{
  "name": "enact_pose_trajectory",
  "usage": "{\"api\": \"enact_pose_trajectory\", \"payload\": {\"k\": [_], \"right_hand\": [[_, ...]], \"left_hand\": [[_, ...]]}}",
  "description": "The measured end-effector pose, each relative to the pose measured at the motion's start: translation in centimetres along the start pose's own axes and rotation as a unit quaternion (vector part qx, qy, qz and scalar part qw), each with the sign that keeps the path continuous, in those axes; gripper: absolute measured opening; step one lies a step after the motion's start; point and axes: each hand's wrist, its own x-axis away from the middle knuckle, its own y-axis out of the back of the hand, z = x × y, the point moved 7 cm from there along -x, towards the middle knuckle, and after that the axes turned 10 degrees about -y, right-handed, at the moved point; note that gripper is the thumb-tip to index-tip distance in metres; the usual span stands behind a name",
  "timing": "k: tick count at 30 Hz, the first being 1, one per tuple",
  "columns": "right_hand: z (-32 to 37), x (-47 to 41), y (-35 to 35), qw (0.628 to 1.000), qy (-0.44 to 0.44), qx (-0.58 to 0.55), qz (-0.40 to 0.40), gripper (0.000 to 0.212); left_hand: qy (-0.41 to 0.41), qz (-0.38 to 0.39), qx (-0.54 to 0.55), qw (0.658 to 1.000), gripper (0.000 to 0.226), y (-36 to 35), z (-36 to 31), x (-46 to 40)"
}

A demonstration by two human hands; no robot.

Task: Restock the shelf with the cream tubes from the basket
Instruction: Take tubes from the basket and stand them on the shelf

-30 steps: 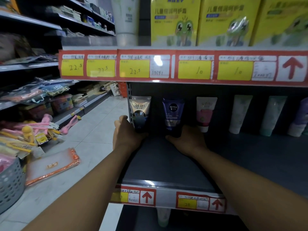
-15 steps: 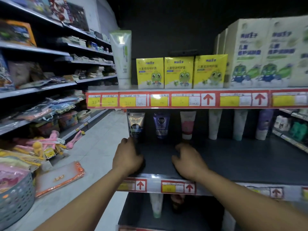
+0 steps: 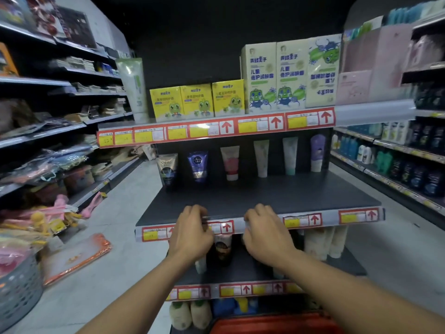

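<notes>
At centre frame, left hand (image 3: 191,233) and right hand (image 3: 266,237) are hovering loosely curled, holding nothing, over the shelf (image 3: 240,201) lip; tubes (image 3: 198,166) are standing upright at the back, labels facing out

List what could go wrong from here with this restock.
1. The six tubes stand on their caps at the back of the shelf; a nudge while adding more could topple them.
2. Both the left hand and the right hand are empty.
3. The red basket sits almost out of view, so reaching may be blind.
</notes>
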Motion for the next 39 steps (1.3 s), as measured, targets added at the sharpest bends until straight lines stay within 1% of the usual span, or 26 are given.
{"api": "enact_pose_trajectory", "payload": {"k": [5, 9, 11, 15, 20, 24, 29, 35, 37, 39], "right_hand": [[-3.6, 4.4, -0.6, 0.998, -0.016, 0.039, 0.039, 0.029], [-6.8, 8.1, -1.8, 0.994, -0.044, 0.055, 0.08, 0.031], [-8.4, 9.7, -2.5, 0.991, -0.054, 0.067, 0.102, 0.031], [-11.7, 12.4, -4.7, 0.972, -0.058, 0.129, 0.188, 0.031], [-16.3, 15.3, -7.8, 0.946, -0.097, 0.147, 0.271, 0.037], [-18.7, 17.2, -10.9, 0.926, -0.126, 0.155, 0.32, 0.04], [-20.3, 19.9, -15.7, 0.897, -0.154, 0.144, 0.387, 0.049], [-20.8, 22.9, -21.3, 0.872, -0.158, 0.138, 0.442, 0.052], [-21.2, 23.9, -22.9, 0.862, -0.167, 0.138, 0.459, 0.051], [-22.0, 24.9, -24.6, 0.851, -0.178, 0.132, 0.477, 0.044]], "left_hand": [[-0.019, 0.029, -0.019, 0.999, 0.041, -2.6, -2.3, 3.3], [-0.033, 0.059, -0.009, 0.998, 0.035, -5.6, -3.4, 6.2], [-0.034, 0.084, -0.01, 0.996, 0.039, -7.2, -3.6, 7.4], [-0.036, 0.128, -0.011, 0.991, 0.05, -10.3, -3.2, 9.6], [-0.031, 0.164, -0.01, 0.986, 0.045, -14.1, -2.3, 12.0], [-0.011, 0.198, -0.005, 0.98, 0.034, -17.3, -1.1, 14.0], [0.025, 0.252, 0.023, 0.967, 0.039, -21.7, 0.6, 17.0], [0.076, 0.32, 0.049, 0.943, 0.04, -26.8, 3.1, 20.3], [0.091, 0.337, 0.047, 0.936, 0.041, -28.3, 3.8, 21.2], [0.113, 0.357, 0.045, 0.926, 0.041, -29.7, 4.7, 22.3]]}}
